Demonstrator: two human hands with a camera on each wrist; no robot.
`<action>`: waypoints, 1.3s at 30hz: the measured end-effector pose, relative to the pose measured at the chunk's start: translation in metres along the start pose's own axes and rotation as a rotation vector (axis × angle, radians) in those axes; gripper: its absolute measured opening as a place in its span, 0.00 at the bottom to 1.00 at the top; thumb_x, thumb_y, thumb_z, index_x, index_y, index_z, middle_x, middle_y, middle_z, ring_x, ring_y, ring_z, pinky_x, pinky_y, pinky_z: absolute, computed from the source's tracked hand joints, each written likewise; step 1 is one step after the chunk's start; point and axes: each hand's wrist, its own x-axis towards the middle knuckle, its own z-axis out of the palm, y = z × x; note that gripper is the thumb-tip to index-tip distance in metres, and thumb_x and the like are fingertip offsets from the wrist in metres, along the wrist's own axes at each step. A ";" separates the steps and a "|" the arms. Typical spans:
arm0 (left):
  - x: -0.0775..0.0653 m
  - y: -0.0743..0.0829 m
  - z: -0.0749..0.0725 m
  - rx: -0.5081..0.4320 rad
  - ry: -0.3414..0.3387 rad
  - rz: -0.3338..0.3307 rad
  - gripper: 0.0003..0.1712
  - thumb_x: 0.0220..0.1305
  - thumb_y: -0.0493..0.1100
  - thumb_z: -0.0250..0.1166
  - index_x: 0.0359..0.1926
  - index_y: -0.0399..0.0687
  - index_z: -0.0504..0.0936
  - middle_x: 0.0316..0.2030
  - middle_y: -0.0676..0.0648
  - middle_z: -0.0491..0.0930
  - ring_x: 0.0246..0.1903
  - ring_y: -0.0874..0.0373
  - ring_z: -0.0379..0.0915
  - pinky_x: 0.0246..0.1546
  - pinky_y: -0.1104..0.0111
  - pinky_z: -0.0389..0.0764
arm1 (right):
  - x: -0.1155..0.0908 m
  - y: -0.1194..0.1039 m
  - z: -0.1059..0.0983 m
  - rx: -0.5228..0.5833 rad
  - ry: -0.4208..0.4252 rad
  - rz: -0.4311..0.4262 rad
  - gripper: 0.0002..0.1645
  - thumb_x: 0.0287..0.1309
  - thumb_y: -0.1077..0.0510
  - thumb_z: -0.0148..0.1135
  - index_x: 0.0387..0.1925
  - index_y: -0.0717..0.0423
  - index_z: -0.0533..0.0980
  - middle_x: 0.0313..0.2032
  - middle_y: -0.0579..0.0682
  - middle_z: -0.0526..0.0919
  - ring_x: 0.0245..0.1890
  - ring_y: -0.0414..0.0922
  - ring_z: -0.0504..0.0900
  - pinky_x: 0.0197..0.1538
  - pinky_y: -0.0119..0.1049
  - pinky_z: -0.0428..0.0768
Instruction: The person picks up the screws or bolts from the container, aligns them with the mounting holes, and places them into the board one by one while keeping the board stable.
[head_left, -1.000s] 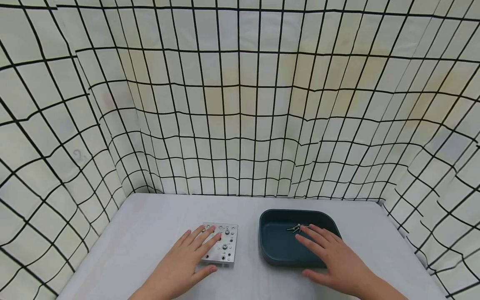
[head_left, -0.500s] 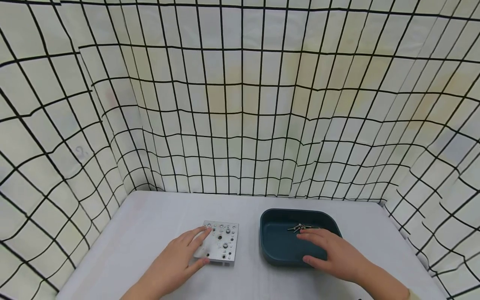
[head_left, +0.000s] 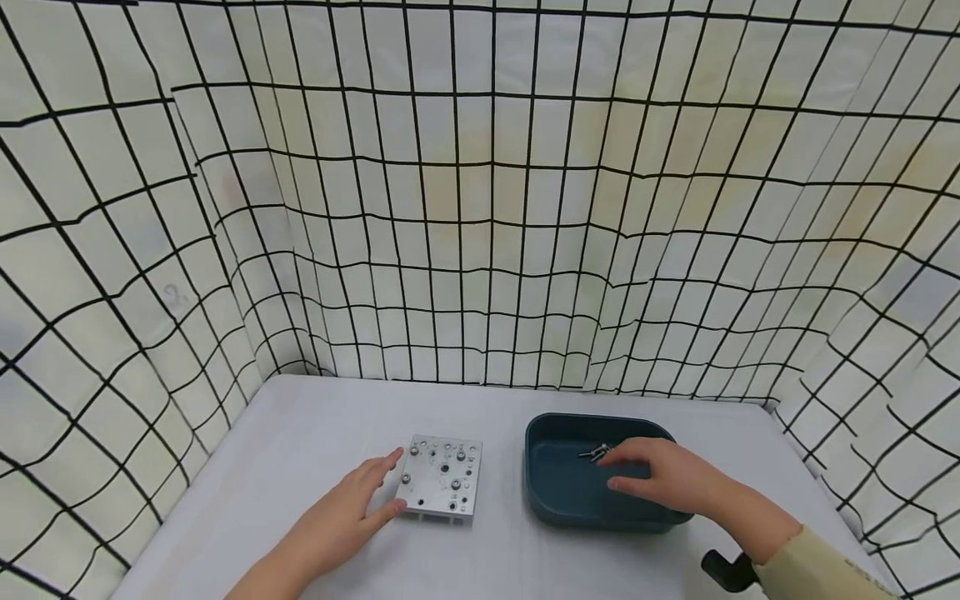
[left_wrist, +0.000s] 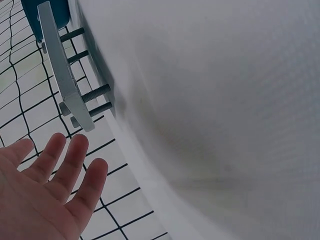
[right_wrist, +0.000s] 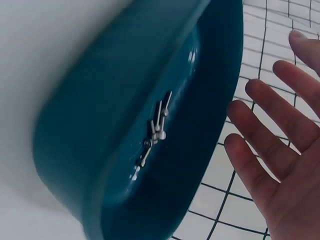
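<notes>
A square metal plate (head_left: 441, 479) with holes and several bolts set in it lies left of centre on the table. In the left wrist view, bolt shanks (left_wrist: 96, 93) stick out beneath the plate. My left hand (head_left: 333, 521) is beside the plate's left edge, fingers spread loosely and holding nothing. Over the right part of a dark teal tray (head_left: 555, 517) hovers my right hand (head_left: 671, 477), its fingers relaxed, with nothing in them. Several loose metal screws (right_wrist: 156, 131) lie in a small heap on the tray floor; in the head view the right fingertips partly cover them.
The table (head_left: 360, 408) has a white cover. A white sheet with a black grid (head_left: 465, 208) encloses the back and both sides. A black object (head_left: 729, 571) shows at the lower right by the right sleeve (head_left: 813, 567).
My left hand has drawn back leftward from over the plate, uncovering it. The right hand's fingers have bent downward above the tray, and the black object has come into view by the sleeve.
</notes>
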 end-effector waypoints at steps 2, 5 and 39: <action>0.002 -0.002 0.001 -0.025 -0.013 -0.027 0.43 0.67 0.67 0.58 0.77 0.61 0.57 0.64 0.57 0.69 0.57 0.58 0.72 0.51 0.53 0.75 | 0.006 0.004 -0.003 0.005 -0.019 0.009 0.24 0.64 0.37 0.61 0.54 0.44 0.81 0.51 0.39 0.82 0.47 0.40 0.79 0.45 0.39 0.78; 0.006 -0.004 0.002 -0.068 -0.040 -0.062 0.43 0.66 0.66 0.60 0.77 0.61 0.57 0.60 0.60 0.70 0.50 0.62 0.72 0.42 0.59 0.75 | 0.015 0.011 -0.005 0.021 -0.044 0.025 0.23 0.63 0.41 0.64 0.54 0.47 0.81 0.50 0.41 0.82 0.45 0.39 0.79 0.43 0.36 0.78; 0.027 -0.027 0.011 -0.320 -0.267 -0.139 0.47 0.63 0.63 0.66 0.77 0.56 0.58 0.40 0.52 0.74 0.29 0.57 0.69 0.29 0.66 0.71 | 0.085 0.043 0.005 -0.344 -0.221 0.007 0.09 0.57 0.53 0.72 0.40 0.46 0.85 0.33 0.35 0.81 0.32 0.33 0.76 0.40 0.38 0.78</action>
